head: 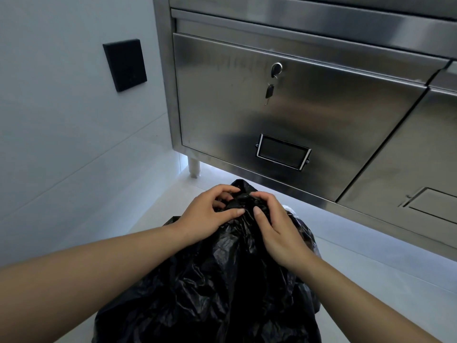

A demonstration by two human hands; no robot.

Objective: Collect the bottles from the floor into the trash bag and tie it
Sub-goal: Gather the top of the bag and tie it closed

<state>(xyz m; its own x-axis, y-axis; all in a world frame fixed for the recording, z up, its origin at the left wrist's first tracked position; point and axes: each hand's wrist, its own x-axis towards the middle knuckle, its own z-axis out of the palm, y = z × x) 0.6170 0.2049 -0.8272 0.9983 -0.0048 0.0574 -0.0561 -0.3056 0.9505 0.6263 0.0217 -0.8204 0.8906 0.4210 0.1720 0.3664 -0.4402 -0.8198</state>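
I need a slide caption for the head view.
Left hand and right hand pinch the trash bag by a steel cabinet.

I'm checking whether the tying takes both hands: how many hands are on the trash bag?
2. The left hand grips the gathered top of the trash bag from the left. The right hand grips it from the right.

Cool, bluish and rather dim light is filling the frame. A pale glow is spilling from beneath the steel cabinet (222,107) onto the floor (371,280), from the centre toward the lower right. Soft streaks of glare are running along the cabinet's edges at the top. The black trash bag (222,280) at bottom centre is swallowing detail, with only thin glints showing on its creases. Straight lines are bowing toward the frame edges. The lower corners are looking slightly soft, perhaps from motion.
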